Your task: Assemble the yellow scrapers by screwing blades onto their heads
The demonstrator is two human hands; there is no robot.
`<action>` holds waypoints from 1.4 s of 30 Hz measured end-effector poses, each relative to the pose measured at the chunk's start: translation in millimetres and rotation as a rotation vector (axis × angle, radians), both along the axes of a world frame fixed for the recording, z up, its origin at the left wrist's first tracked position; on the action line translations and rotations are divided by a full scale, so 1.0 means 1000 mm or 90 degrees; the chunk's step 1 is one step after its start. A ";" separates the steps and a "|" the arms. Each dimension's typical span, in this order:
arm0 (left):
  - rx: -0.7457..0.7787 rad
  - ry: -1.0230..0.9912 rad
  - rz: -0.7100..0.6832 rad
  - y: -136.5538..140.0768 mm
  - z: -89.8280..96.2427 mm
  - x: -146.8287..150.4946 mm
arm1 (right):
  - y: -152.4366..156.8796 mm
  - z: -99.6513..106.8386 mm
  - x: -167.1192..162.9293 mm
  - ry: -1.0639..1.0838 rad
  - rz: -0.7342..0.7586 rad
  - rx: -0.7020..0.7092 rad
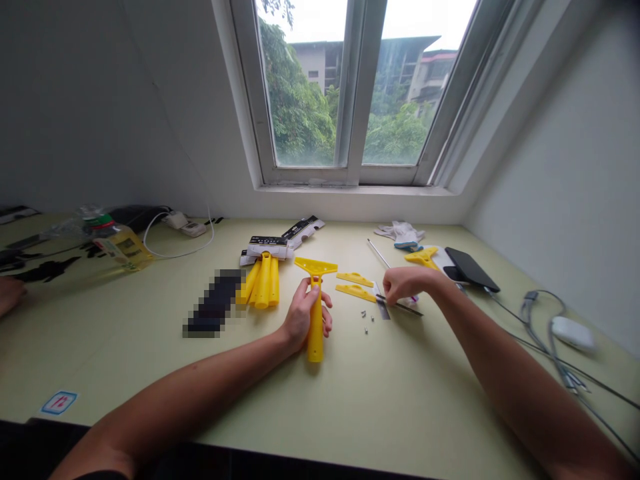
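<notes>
My left hand [299, 313] is wrapped round the handle of a yellow scraper [315, 327], its wide head pointing away from me. My right hand [400, 285] is closed, low over the table to the right; what its fingers hold is hidden. Beneath it lie a dark thin strip [413, 311] and a flat metal blade [383, 311]. A thin metal rod [379, 253] reaches toward this hand from behind, its near end out of sight. Between my hands are two yellow clamp plates [356, 291] and several small screws [366, 331].
Yellow scraper handles [263, 287] lie beside printed card sleeves [270, 247] at left centre. Gloves [400, 233], another yellow scraper head [423, 257], a phone [471, 269] and cables [545, 333] are on the right. A bottle [120, 243] and another person's hand [10, 293] are at left.
</notes>
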State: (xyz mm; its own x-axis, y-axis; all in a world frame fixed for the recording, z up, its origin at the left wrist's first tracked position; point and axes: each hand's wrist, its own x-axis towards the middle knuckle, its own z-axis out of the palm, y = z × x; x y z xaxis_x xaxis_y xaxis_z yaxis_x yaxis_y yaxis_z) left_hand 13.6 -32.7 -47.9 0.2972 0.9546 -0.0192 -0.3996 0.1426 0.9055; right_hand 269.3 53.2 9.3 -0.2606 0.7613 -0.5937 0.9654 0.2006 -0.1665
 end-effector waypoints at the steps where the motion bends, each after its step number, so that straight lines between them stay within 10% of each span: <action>1: -0.001 -0.001 -0.001 0.000 0.000 0.000 | 0.000 0.001 0.000 0.003 -0.001 0.002; 18: 0.046 0.043 -0.235 -0.029 0.000 0.010 | -0.031 0.052 -0.017 0.631 0.031 -0.027; 42: 0.083 0.115 -0.204 -0.035 0.001 0.010 | -0.035 0.028 -0.059 0.714 0.027 0.029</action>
State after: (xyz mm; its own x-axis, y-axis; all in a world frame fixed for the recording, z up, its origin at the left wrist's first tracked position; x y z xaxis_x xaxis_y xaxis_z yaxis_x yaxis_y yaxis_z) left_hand 23.5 -67.7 -47.0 0.5832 0.8122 0.0170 -0.1863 0.1134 0.9759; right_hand 210.0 18.3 37.6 -0.6560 0.7545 0.0212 0.2659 0.2573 -0.9290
